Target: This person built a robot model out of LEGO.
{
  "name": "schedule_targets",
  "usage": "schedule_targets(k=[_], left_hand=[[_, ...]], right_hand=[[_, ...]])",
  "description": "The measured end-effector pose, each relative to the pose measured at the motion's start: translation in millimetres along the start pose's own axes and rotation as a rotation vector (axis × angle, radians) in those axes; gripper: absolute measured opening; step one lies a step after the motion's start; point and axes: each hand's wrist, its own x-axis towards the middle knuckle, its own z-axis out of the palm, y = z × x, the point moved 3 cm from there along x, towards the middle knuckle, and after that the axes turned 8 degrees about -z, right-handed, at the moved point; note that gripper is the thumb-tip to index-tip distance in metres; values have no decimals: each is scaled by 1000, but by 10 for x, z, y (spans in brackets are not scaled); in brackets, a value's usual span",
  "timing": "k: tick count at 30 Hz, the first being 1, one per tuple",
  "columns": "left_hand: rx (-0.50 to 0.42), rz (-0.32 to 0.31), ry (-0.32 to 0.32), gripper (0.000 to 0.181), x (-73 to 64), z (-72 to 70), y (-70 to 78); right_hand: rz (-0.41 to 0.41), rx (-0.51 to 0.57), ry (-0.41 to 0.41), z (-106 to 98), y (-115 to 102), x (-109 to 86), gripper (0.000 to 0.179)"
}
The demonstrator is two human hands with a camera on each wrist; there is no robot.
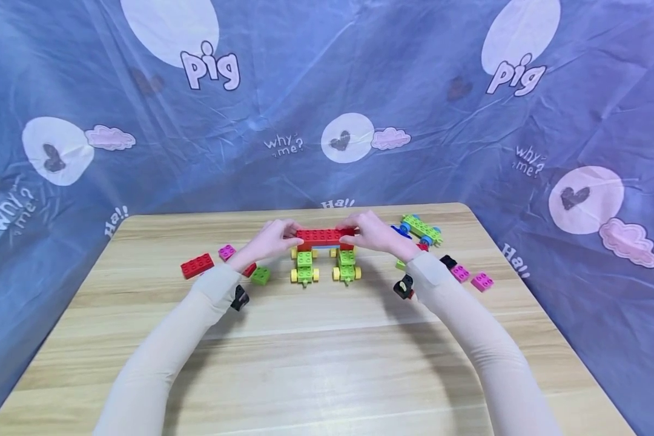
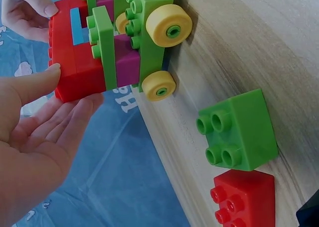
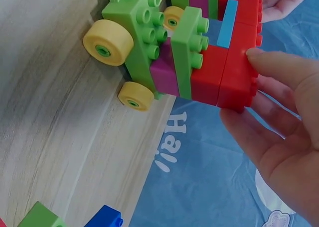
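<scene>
Long studded red brick (image 1: 320, 237) over grn yel-wheeled cars (image 1: 304, 259), in L hand (image 1: 274, 238) & R hand (image 1: 373, 232) pinch

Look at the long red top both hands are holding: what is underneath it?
Under the long red top: at its right end, a red brick, a thin green brick, a purple brick and a green wheeled base, with a blue piece alongside. Any studs inside the joints are hidden.

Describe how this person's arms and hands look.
The left sleeve and right sleeve are long, off-white and plain, with some creases, and reach about to the wrists. The left hand and right hand are bare; no gloves show.
</scene>
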Motion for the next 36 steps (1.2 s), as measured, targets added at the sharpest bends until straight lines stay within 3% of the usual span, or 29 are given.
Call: schedule_targets(k=[6,16,27,36], left_hand=[[-60,24,0,36,8,-6,-9],[-17,17,52,39,-4,-30,-4],[18,21,37,39,3,-27,-3],[-8,17,53,39,-25,-13,-9]], right_hand=[[50,14,-23,21,-10,13,30],[62,48,-48,-19,-31,38,29],[63,43,-29,9,-17,38,28],[59,25,-29,11,-11,33,29]])
